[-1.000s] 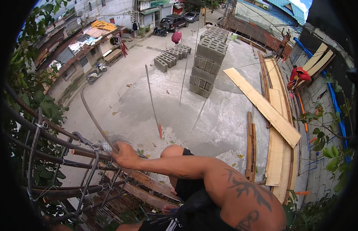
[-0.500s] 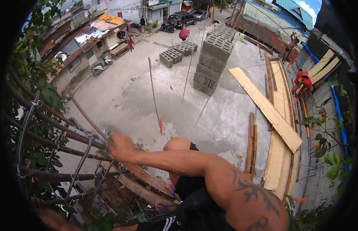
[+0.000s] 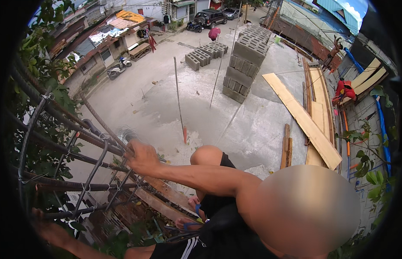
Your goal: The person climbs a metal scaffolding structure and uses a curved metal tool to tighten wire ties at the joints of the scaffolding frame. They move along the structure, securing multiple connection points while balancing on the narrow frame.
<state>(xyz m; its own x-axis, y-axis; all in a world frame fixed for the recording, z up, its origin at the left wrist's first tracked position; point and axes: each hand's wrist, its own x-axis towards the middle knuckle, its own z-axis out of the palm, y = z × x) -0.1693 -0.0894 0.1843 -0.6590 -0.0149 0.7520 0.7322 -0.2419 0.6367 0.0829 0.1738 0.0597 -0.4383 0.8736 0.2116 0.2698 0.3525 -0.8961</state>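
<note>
A cage of rebar (image 3: 101, 187), with long ribbed bars and square stirrups bound by thin wire ties, fills the left side. My right hand (image 3: 142, 159) reaches across to its near end, fingers closed around the lower end of a thin slanting rebar rod (image 3: 99, 115). Beside those fingers is a loose coil of thin tie wire (image 3: 126, 133). My left hand (image 3: 49, 228) is low at the far left, close to the lowest bar of the cage. Its fingers are dim and blurred, so their grip does not show.
Below my bent knees run wooden planks (image 3: 164, 206). On the concrete ground stand stacked hollow blocks (image 3: 242, 69) and two upright rods, one a thin bar (image 3: 178, 93). Long boards (image 3: 302, 121) lie at right. A person in red (image 3: 344, 91) crouches near the block wall.
The view has shifted, so the ground and blocks sit farther right. My left hand has come higher, nearer the lowest bar. My right hand stays at the rebar rod.
</note>
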